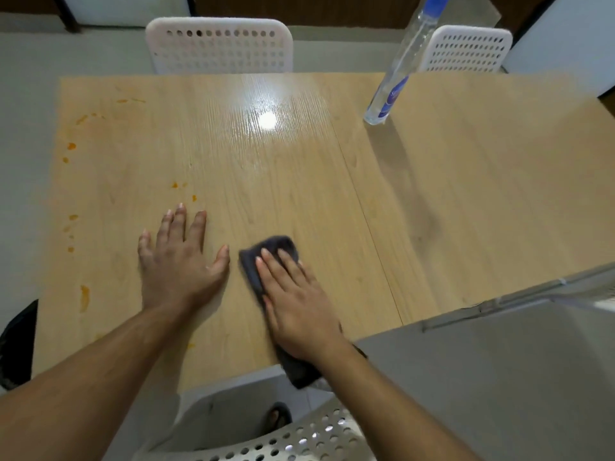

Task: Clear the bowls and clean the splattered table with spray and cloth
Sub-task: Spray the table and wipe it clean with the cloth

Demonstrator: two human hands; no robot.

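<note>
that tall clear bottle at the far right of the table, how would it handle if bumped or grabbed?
The bottle is tall and slim on a small base, so a sideways bump would probably tip it. Its clear plastic-looking wall suggests it is fairly light and may flex under a firm grip. It stands apart from the cloth and both hands.

— How's the light?
— Even and soft indoors, with one white glare spot on the table (266, 121) at upper centre, as from an overhead lamp.
— Shadows?
— A long one runs down-right from the bottle (392, 84).
— Sharpness?
— The cloth (266, 247) is motion-blurred; edges bow with wide-angle distortion, and the corners look soft.
</note>
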